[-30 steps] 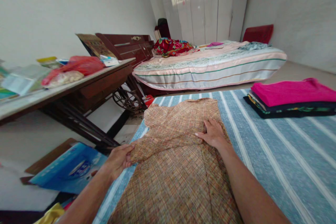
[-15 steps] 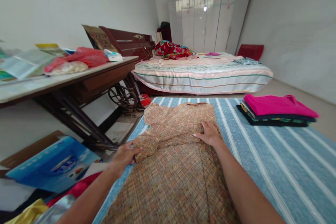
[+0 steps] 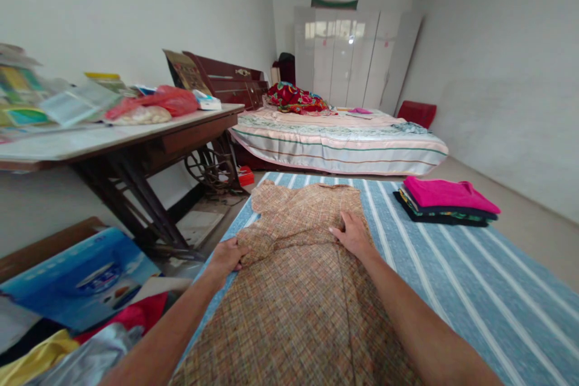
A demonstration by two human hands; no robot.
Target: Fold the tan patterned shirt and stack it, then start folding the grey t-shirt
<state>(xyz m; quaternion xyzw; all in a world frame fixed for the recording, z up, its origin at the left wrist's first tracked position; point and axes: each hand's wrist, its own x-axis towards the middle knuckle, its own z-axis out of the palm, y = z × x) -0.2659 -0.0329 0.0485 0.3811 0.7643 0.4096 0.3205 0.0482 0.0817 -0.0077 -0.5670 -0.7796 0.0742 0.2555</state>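
Note:
A tan checked garment [image 3: 298, 289] lies spread on a blue sheet with white stripes [image 3: 461, 277]. My left hand [image 3: 228, 255] is closed on the garment's folded left edge. My right hand [image 3: 353, 234] rests flat on the cloth near its middle, fingers stretched out, pressing the fold down.
A pile of folded clothes with a pink piece on top [image 3: 446, 200] sits on the sheet at the right. A wooden table on a treadle stand [image 3: 136, 145] with bags and papers is at the left. A blue box [image 3: 81, 280] and loose clothes lie beside it. A striped bed [image 3: 339, 142] and white wardrobe [image 3: 348, 60] stand behind.
The view has tipped up and back. My left hand has drawn the folded edge inward onto the garment and lowered it; my right hand stays pressed on the cloth.

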